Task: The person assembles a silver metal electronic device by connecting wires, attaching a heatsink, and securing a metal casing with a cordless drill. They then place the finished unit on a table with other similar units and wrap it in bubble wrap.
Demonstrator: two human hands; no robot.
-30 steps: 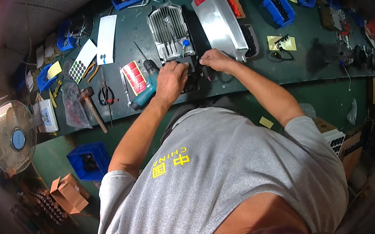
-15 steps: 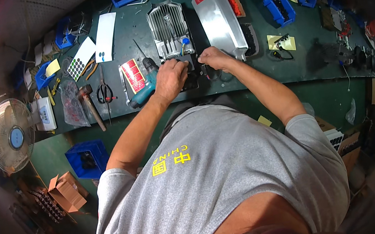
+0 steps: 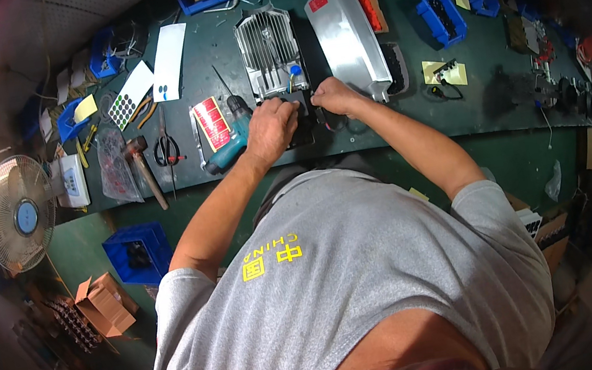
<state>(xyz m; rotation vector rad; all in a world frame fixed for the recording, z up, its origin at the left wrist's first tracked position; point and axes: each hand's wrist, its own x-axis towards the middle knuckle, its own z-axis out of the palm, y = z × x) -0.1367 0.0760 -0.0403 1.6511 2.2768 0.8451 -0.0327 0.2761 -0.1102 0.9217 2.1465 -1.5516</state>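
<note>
A finned silver metal housing [image 3: 267, 44] lies on the bench in front of me, a blue round piece [image 3: 295, 70] with thin wires near its lower right corner. Over the black part [image 3: 301, 136] at the housing's near end, my left hand [image 3: 274, 128] rests with its fingers curled down onto it. Just right of that part, my right hand [image 3: 336, 98] is closed in a pinch. Whatever its fingertips hold is too small and dark to make out. A teal power drill [image 3: 232, 147] lies beside my left hand, its long bit pointing away.
Right of the housing lies a long silver metal cover [image 3: 347, 41]. To the left are a red label sheet [image 3: 212, 123], scissors [image 3: 166, 150] and a hammer [image 3: 145, 172]. Blue parts bins [image 3: 442, 18] line the back. A fan [image 3: 24, 216] stands at far left.
My right hand's fingertips have shifted slightly left, closer to the black part. My left hand stays over it, with its fingers a little changed. The whole view has dipped slightly.
</note>
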